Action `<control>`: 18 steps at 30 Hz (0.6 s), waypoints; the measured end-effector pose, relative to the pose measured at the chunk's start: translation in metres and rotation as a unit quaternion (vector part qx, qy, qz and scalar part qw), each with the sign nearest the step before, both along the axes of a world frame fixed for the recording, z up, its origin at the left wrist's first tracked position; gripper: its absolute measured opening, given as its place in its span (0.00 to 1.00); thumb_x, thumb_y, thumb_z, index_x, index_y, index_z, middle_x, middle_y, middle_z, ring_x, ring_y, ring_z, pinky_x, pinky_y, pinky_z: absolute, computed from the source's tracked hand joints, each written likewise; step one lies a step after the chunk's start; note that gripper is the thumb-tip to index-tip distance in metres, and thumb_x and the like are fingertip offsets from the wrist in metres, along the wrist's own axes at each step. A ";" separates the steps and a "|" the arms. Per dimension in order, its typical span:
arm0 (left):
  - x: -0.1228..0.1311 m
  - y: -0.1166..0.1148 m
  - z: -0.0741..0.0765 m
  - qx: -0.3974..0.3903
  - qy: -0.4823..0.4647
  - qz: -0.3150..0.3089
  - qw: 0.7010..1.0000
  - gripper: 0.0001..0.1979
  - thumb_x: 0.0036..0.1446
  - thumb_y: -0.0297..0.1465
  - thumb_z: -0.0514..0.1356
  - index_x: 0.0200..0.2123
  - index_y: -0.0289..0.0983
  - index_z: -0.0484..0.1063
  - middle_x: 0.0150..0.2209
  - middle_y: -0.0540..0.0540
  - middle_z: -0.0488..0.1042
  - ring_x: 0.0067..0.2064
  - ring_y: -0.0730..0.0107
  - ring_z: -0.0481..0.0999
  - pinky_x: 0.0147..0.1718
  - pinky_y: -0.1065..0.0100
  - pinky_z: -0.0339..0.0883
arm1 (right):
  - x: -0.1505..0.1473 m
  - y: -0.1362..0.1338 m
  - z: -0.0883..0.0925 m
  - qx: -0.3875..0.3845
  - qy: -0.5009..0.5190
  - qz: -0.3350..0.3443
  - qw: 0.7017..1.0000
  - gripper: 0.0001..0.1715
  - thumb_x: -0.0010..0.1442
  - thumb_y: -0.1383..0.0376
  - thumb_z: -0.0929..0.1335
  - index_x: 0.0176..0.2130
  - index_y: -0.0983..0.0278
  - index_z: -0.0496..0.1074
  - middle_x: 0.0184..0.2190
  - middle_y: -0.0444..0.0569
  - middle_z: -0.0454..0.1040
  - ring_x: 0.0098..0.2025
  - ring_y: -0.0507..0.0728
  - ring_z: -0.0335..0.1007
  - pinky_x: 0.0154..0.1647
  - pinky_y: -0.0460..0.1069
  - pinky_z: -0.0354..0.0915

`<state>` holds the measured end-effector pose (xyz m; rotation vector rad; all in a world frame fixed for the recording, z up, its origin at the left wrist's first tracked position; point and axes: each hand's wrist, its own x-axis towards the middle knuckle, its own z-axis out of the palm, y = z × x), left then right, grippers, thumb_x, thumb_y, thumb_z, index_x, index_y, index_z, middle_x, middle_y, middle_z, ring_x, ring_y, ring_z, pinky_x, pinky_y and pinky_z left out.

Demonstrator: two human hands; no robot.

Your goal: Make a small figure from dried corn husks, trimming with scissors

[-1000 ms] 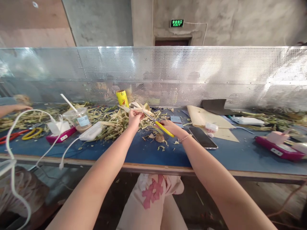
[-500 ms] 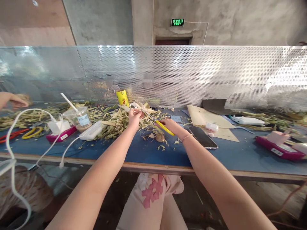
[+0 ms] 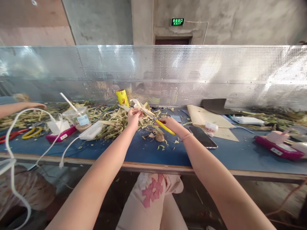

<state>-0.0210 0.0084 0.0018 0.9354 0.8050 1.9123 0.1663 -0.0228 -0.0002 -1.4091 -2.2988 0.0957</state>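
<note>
My left hand (image 3: pixel 134 117) pinches a pale, dry, papery plant piece (image 3: pixel 136 103) above a heap of dried stalks and leaves (image 3: pixel 114 123). My right hand (image 3: pixel 173 124) is closed on the yellow handles of a pair of scissors (image 3: pixel 166 127). Their metal blades point up and left, reaching the plant piece beside my left fingers; I cannot tell whether the blades touch it. Below the scissors, a round brown dried clump (image 3: pixel 159 137) lies on the blue tabletop among scraps.
A yellow roll (image 3: pixel 122 97) stands behind the heap. Left are a drink cup (image 3: pixel 82 119), a white power bank (image 3: pixel 91 131) and another person's hand (image 3: pixel 35 105). A phone (image 3: pixel 203 137) and brown paper (image 3: pixel 205 116) lie right. A perforated metal screen (image 3: pixel 168 70) borders the back.
The pale plant piece stands slightly higher and has turned a little, while my left hand has shifted slightly left. The other person's hand at far left has moved right.
</note>
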 end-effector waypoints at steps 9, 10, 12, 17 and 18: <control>-0.002 0.004 -0.002 0.008 -0.004 -0.002 1.000 0.09 0.38 0.22 0.62 0.24 0.34 0.63 0.20 0.53 0.68 0.24 0.78 0.70 0.32 0.69 0.66 | -0.001 -0.009 0.009 -0.013 -0.006 -0.011 1.000 0.29 0.53 0.44 0.59 0.22 0.64 0.69 0.19 0.46 0.68 0.22 0.50 0.58 0.23 0.46 0.47; -0.002 0.004 -0.002 0.011 -0.007 -0.004 1.000 0.09 0.38 0.22 0.61 0.24 0.34 0.63 0.20 0.53 0.68 0.24 0.78 0.70 0.32 0.69 0.66 | -0.001 -0.009 0.008 -0.011 -0.007 -0.009 1.000 0.28 0.54 0.45 0.59 0.22 0.64 0.69 0.20 0.47 0.68 0.22 0.51 0.58 0.23 0.46 0.47; -0.002 0.004 -0.001 0.013 -0.012 -0.003 1.000 0.08 0.39 0.21 0.61 0.23 0.34 0.63 0.20 0.53 0.68 0.24 0.78 0.70 0.32 0.69 0.66 | -0.001 -0.007 0.006 -0.003 -0.008 -0.001 1.000 0.28 0.55 0.46 0.59 0.23 0.64 0.70 0.21 0.48 0.70 0.23 0.51 0.60 0.24 0.46 0.48; -0.003 0.004 -0.001 0.002 -0.014 -0.004 1.000 0.08 0.39 0.21 0.61 0.23 0.34 0.63 0.20 0.53 0.67 0.24 0.78 0.70 0.33 0.69 0.65 | -0.001 -0.005 0.005 -0.015 0.021 -0.022 0.999 0.27 0.57 0.48 0.58 0.25 0.65 0.71 0.23 0.50 0.72 0.27 0.54 0.66 0.26 0.45 0.52; -0.003 0.004 -0.001 -0.003 -0.015 -0.006 1.000 0.08 0.39 0.21 0.61 0.23 0.34 0.63 0.20 0.53 0.67 0.24 0.78 0.70 0.32 0.69 0.65 | -0.001 -0.005 0.005 -0.018 0.028 -0.038 0.999 0.27 0.57 0.48 0.58 0.26 0.65 0.71 0.24 0.51 0.72 0.28 0.55 0.67 0.27 0.45 0.52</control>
